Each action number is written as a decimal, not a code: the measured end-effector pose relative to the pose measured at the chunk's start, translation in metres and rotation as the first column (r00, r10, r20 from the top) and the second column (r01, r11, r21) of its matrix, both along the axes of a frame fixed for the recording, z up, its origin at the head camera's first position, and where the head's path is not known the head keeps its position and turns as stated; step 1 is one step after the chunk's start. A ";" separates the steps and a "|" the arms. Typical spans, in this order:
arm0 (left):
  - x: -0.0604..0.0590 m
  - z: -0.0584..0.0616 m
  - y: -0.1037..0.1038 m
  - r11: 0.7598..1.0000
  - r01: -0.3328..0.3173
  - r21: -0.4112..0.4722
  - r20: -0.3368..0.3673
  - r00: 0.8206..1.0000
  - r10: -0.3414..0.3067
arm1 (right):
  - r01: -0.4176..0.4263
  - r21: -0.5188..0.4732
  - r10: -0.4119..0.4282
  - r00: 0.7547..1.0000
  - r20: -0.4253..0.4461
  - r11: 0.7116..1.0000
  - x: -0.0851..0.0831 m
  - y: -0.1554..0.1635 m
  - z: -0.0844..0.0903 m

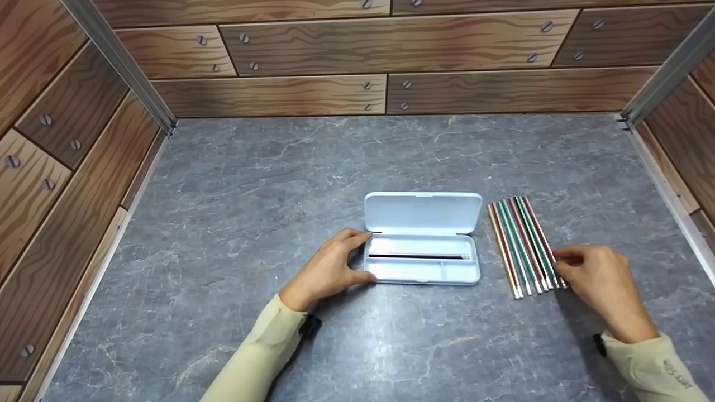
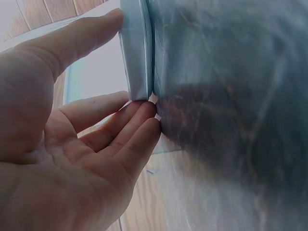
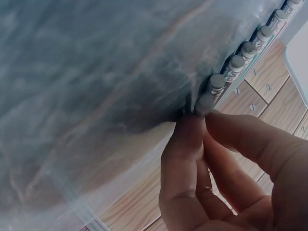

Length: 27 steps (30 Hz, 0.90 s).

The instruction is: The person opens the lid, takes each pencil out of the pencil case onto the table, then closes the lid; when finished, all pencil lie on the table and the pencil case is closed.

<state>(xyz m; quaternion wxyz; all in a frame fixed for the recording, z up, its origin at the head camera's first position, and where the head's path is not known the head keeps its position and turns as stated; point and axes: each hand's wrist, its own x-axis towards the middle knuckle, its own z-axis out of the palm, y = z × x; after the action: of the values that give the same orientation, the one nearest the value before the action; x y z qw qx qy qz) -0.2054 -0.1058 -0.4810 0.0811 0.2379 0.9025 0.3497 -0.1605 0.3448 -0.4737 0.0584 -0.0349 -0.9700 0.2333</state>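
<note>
A light-blue pencil case [image 1: 423,271] lies open mid-table, its lid [image 1: 423,213] folded back. One dark pencil [image 1: 419,257] lies in its long compartment. My left hand [image 1: 362,257] holds the case's left end, thumb at the front, fingers at the back. The left wrist view shows that hand [image 2: 132,62] with thumb and fingertips against the case edge [image 2: 137,53]. Right of the case lies a row of several striped pencils [image 1: 522,245]. My right hand [image 1: 560,267] pinches the near end of the rightmost pencil [image 3: 204,102] between thumb and finger.
The grey marble-patterned table [image 1: 251,184] is boxed in by wood-patterned panels at the back [image 1: 385,56], left [image 1: 56,167] and right [image 1: 687,128]. The other pencil ends [image 3: 240,62] lie side by side on the table.
</note>
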 end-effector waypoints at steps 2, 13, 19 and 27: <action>0.000 -0.001 0.000 1.000 -0.001 -0.001 0.002 1.000 0.001 | -0.003 0.003 0.003 1.000 0.010 1.000 0.000 0.000 0.000; -0.001 0.000 0.001 1.000 -0.006 0.003 0.009 1.000 0.006 | 0.003 0.005 -0.003 1.000 -0.004 1.000 -0.001 0.000 0.000; 0.000 -0.002 0.001 1.000 -0.005 0.013 0.014 1.000 0.004 | -0.001 0.027 0.002 0.999 -0.048 1.000 -0.006 -0.002 0.008; -0.001 -0.001 0.000 1.000 0.008 0.019 -0.011 1.000 -0.008 | -0.159 0.000 0.155 0.963 -0.221 0.987 -0.025 -0.036 0.028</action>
<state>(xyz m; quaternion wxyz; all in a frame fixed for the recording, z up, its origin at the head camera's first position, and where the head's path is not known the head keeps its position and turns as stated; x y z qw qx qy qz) -0.2060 -0.1061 -0.4820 0.0755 0.2441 0.8986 0.3566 -0.1853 0.3090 -0.4458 0.1467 0.0677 -0.9552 0.2481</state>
